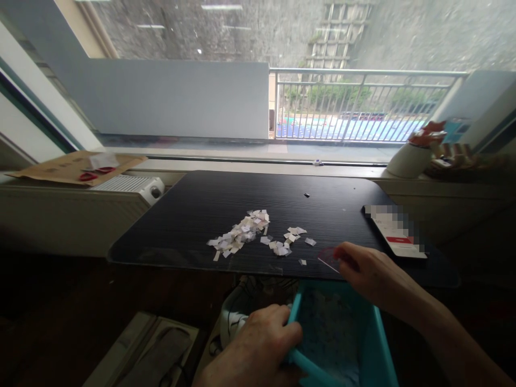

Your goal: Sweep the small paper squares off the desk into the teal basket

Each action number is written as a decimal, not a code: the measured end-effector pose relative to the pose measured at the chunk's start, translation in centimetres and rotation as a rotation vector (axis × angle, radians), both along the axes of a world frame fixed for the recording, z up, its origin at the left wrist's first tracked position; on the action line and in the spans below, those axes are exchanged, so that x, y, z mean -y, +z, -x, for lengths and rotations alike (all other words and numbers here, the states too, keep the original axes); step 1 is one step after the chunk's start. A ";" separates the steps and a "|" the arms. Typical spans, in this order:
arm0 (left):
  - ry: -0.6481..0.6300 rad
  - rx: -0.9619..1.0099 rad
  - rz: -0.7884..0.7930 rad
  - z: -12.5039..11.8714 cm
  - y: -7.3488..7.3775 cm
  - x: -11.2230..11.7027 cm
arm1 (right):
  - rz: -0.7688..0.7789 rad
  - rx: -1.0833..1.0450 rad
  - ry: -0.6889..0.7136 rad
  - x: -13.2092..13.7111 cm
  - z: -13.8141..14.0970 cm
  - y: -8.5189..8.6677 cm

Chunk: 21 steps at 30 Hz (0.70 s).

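Note:
My left hand [258, 341] is closed on the left rim of a turquoise plastic bin [382, 344], which is below the table's front edge. Small pale bits lie in the bin's shadowed inside. Above the bin's far side, my right hand [365, 269] pinches a thin, translucent pinkish plastic sheet [327, 259], flat against the tabletop near its front edge. Left of the sheet lie small scattered white paper scraps [281, 247]. Farther left is a longer heap of similar paper scraps [242, 232], some of them looking clear and shiny.
A dark table [193, 204] stands against the window ledge. On its right lies a white-and-red package [397, 236], partly blurred out. A radiator [133, 188] is at left, with red-handled scissors [97, 173] on a brown envelope [60, 167]. A white vase [407, 159] stands at right.

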State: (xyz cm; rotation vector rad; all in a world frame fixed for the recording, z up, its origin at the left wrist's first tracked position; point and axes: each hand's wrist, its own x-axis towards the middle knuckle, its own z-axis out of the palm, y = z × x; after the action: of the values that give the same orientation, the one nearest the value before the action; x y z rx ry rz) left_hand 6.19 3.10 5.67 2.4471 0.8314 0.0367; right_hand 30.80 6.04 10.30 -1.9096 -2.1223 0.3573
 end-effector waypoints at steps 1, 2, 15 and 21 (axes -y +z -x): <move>0.001 0.000 0.001 0.0 0.0 0.0 | -0.020 -0.016 -0.017 -0.6 -0.4 -0.1; 0.002 0.001 0.000 0.0 0.0 0.1 | -0.046 -0.034 -0.040 -1.4 -0.9 -0.1; -0.015 0.002 0.066 0.7 -0.9 -0.1 | -0.065 0.058 0.194 -2.2 2.0 -0.6; -0.009 -0.015 0.045 0.9 -1.1 0.3 | 0.030 -0.005 0.322 -2.7 4.0 -0.6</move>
State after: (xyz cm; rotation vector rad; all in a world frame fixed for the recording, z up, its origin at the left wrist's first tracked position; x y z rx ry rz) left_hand 5.28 2.81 4.55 2.4116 0.8186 -0.0033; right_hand 26.80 8.79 9.74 -1.5752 -2.4352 0.4579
